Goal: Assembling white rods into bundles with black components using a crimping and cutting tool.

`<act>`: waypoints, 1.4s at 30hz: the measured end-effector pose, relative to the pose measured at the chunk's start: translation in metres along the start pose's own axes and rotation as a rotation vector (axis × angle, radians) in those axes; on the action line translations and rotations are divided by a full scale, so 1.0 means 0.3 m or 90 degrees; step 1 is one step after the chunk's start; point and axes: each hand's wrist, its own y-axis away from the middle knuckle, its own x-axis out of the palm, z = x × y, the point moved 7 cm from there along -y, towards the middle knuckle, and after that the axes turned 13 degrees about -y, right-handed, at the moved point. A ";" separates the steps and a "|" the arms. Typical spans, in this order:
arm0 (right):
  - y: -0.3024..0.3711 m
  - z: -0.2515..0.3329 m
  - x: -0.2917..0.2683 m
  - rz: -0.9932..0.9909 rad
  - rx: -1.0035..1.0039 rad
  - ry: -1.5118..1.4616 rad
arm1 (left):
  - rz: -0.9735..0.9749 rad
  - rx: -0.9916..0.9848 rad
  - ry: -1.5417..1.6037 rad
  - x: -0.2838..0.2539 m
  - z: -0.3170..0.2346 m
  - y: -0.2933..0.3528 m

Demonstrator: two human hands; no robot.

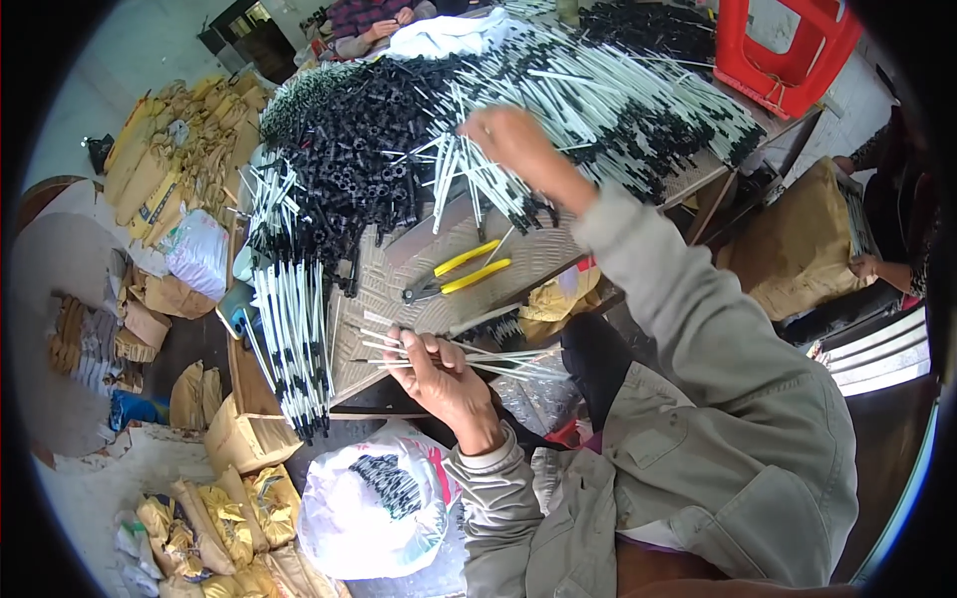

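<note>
My left hand (444, 384) is closed round several thin white rods (508, 364), which stick out on both sides of the fingers above the near edge of the table. Farther off, my right hand (518, 148) is over a large pile of white rods with black ends (598, 100); its fingertips are blurred, so a hold on any rod cannot be made out. Between the hands lie pliers with yellow handles (469, 267). A heap of small black plastic parts (344, 145) spreads to the left of the rod pile. Another row of black-ended white rods (291, 344) lies along the left table edge.
A red plastic stool (788, 60) stands at the far right. Below the table's left corner sits a white plastic bag (374, 508) holding black-ended pieces. Brown-wrapped packages (219, 528) and stacked brown sacks (179, 149) line the left. Other people's hands (382, 28) show at the far side and right.
</note>
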 end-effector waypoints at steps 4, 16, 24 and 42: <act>-0.153 -0.198 0.127 0.171 0.212 0.201 | 0.072 -0.016 -0.014 -0.013 0.014 0.023; -0.286 -0.253 0.116 -0.104 0.109 -0.232 | 0.198 -0.126 -0.028 -0.002 0.111 0.101; -0.344 0.130 -0.160 -0.110 0.046 -0.643 | 0.156 -0.068 -0.094 -0.034 0.060 0.111; 0.272 0.571 0.176 0.492 -0.187 -0.591 | -0.083 0.125 -0.074 -0.140 -0.122 0.008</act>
